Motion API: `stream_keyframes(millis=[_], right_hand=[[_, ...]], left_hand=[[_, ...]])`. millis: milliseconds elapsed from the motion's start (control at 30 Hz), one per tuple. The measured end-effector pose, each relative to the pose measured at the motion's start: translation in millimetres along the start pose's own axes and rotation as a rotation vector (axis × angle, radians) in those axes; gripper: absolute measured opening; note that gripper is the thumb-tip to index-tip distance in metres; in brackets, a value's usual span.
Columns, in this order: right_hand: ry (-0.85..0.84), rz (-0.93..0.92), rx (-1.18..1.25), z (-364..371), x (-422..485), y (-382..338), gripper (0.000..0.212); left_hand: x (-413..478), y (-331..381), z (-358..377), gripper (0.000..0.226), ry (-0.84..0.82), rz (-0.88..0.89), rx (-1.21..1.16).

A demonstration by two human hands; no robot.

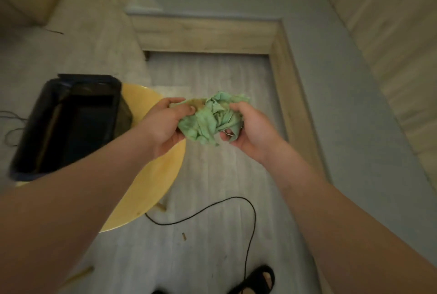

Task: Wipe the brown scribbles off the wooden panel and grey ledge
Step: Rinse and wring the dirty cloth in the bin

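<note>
A crumpled green cloth (pixel 208 119), smeared with brownish stains, was held in the air just right of the yellow stool (pixel 151 182). The left hand (pixel 165 125) pinched one side with curled fingers and thumb, and the right hand (pixel 250 128) curled round the other. The pale wooden panel (pixel 205 35) and smooth grey ledge (pixel 343 85) lay beyond the stool.

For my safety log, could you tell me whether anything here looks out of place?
A black cable loops loose across the floor by the foot, a possible trip risk; the green cloth shows brown stains.
</note>
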State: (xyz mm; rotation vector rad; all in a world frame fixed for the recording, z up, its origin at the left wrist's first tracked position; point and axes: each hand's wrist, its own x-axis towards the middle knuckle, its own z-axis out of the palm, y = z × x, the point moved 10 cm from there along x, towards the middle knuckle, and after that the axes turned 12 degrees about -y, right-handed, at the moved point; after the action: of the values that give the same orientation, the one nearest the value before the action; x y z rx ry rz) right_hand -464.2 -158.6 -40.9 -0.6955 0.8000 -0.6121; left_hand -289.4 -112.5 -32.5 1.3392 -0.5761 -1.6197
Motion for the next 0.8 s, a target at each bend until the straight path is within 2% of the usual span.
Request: stream_keyframes(millis=[133,267,400,467,533,633,733,800], right_hand=[[-0.050,0.061,-0.003,102.9,25.9,28.3,0.025],[-0.079,0.088,-0.208,203.0,62.1,51.2,0.020],[-0.084,0.107,-0.398,277.3,99.7,85.9,0.015],[-0.092,0.148,-0.479,297.8,115.8,106.6,0.014],[-0.096,0.184,-0.559,316.9,134.7,123.7,0.015],[-0.085,0.238,-0.603,332.8,163.2,142.9,0.027],[-0.026,0.291,-0.671,330.0,189.7,163.2,0.032],[-0.015,0.292,-0.831,327.4,207.8,172.6,0.030]], left_hand=[[-51.3,32.9,-90.8,0.037,0.104,0.034,-0.014],[-87.7,68.4,-190.6,0.032,0.211,0.080,0.053],[-105.9,55.1,-289.1,0.039,0.309,0.043,-0.109],[-107.8,41.2,-318.9,0.038,0.327,0.011,-0.201],[-100.7,27.8,-347.5,0.049,0.341,-0.018,-0.225],[-81.2,4.4,-376.2,0.052,0.370,-0.045,-0.212],[-60.4,-25.0,-395.1,0.076,0.397,-0.147,-0.046],[-61.4,-25.3,-398.5,0.080,0.446,-0.224,0.123]])
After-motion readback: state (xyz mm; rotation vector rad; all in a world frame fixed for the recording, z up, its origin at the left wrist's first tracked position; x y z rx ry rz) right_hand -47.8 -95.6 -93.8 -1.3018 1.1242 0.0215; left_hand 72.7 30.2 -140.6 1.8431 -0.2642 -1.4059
